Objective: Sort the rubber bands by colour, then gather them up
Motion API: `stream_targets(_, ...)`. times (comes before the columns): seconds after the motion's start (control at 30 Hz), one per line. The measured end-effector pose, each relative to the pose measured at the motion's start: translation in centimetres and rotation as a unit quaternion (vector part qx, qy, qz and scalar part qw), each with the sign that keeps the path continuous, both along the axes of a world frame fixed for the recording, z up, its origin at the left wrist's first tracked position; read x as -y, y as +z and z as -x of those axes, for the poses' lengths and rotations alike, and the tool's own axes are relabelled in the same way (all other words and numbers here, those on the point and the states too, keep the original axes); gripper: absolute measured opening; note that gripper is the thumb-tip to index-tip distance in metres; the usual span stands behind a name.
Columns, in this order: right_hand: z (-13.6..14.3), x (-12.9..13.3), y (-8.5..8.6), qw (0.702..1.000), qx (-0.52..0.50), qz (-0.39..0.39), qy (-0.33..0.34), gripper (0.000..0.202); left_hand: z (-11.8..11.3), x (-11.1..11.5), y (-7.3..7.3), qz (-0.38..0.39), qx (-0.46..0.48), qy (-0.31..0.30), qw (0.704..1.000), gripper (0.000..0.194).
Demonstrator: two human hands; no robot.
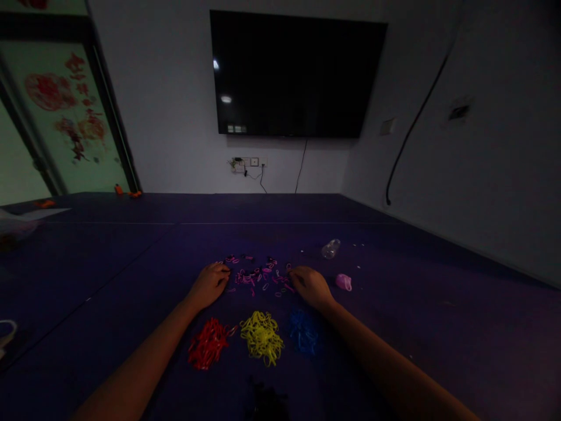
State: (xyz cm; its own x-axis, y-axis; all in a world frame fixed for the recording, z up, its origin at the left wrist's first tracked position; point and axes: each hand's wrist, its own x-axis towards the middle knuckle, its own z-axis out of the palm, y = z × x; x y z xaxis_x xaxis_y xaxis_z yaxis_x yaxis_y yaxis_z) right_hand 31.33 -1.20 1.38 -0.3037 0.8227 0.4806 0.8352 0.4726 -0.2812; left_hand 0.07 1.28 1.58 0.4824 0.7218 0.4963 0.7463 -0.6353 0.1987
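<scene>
A scatter of small pink and black rubber bands [252,277] lies loose on the dark purple surface between my hands. At its left edge rests my left hand [210,285], fingers loosely bent with a gap to the thumb. On the opposite edge my right hand [312,286] lies palm down, its fingertips touching or very close to the outermost bands. Neither hand visibly holds anything. Nearer to me are separate piles of red rubber bands [209,345], yellow rubber bands [262,337] and blue rubber bands [303,332]. A dim black heap [266,400] sits closest to me.
Right of my right hand are a crumpled pink item [344,282] and a clear plastic piece [331,249]. Tiny white bits are scattered nearby. A white looped object [6,333] is at the far left. A wall with a television [298,76] stands beyond the surface.
</scene>
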Motion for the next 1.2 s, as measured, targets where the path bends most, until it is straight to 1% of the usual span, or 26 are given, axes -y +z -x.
stream_targets(0.13,-0.1,0.3,0.0,0.998,-0.040,-0.048,-0.009,0.027,0.1,0.1,-0.1,-0.004,0.039,0.004,0.999,0.026)
stream_targets(0.23,0.0,0.8,0.4,0.993,-0.061,-0.104,0.007,0.028,0.4,0.2,-0.2,-0.010,0.094,0.011,0.995,0.026)
stream_targets(0.3,0.3,1.4,0.9,0.986,-0.065,-0.151,0.024,0.028,0.6,0.3,-0.1,-0.016,0.138,0.021,0.990,0.027)
stream_targets(0.37,0.9,2.4,1.5,0.976,-0.061,-0.204,0.041,0.026,0.7,0.7,0.6,-0.033,0.188,0.048,0.980,0.027)
stream_targets(0.43,1.8,4.1,2.1,0.962,-0.066,-0.257,0.062,0.022,0.5,1.5,1.7,-0.062,0.238,0.080,0.966,0.026)
stream_targets(0.5,3.0,6.5,2.5,0.949,-0.087,-0.287,0.093,0.019,-0.2,3.0,3.1,-0.091,0.277,0.095,0.952,0.025)
stream_targets(0.53,3.7,7.9,2.5,0.947,-0.097,-0.282,0.115,0.018,-0.8,4.2,3.7,-0.104,0.289,0.090,0.947,0.025)
stream_targets(0.6,4.7,10.8,2.3,0.949,-0.083,-0.244,0.183,0.015,-2.4,7.3,4.4,-0.114,0.292,0.057,0.948,0.022)
stream_targets(0.67,5.4,13.3,1.9,0.946,-0.055,-0.214,0.237,0.013,-4.1,11.0,4.2,-0.112,0.273,-0.011,0.955,0.017)
stream_targets(0.77,5.5,15.2,1.3,0.937,0.003,-0.193,0.291,0.013,-6.1,16.2,2.6,-0.103,0.243,-0.123,0.957,0.012)
stream_targets(0.83,5.3,15.3,0.8,0.926,0.045,-0.188,0.326,0.016,-6.7,18.4,1.2,-0.107,0.237,-0.182,0.948,0.014)
stream_targets(0.9,5.2,15.0,0.4,0.915,0.071,-0.190,0.349,0.018,-6.9,19.3,0.3,-0.087,0.217,-0.236,0.943,0.016)
stream_targets(0.97,5.2,14.7,-0.1,0.911,0.078,-0.185,0.359,0.018,-6.9,19.4,-0.1,-0.059,0.184,-0.271,0.943,0.016)
stream_targets(1.07,5.2,14.5,-0.6,0.911,0.084,-0.172,0.367,0.017,-6.8,19.0,0.0,-0.013,0.141,-0.284,0.948,0.017)
stream_targets(1.2,5.1,14.5,-0.8,0.913,0.093,-0.160,0.363,0.017,-6.6,19.1,0.5,0.028,0.120,-0.294,0.948,0.009)
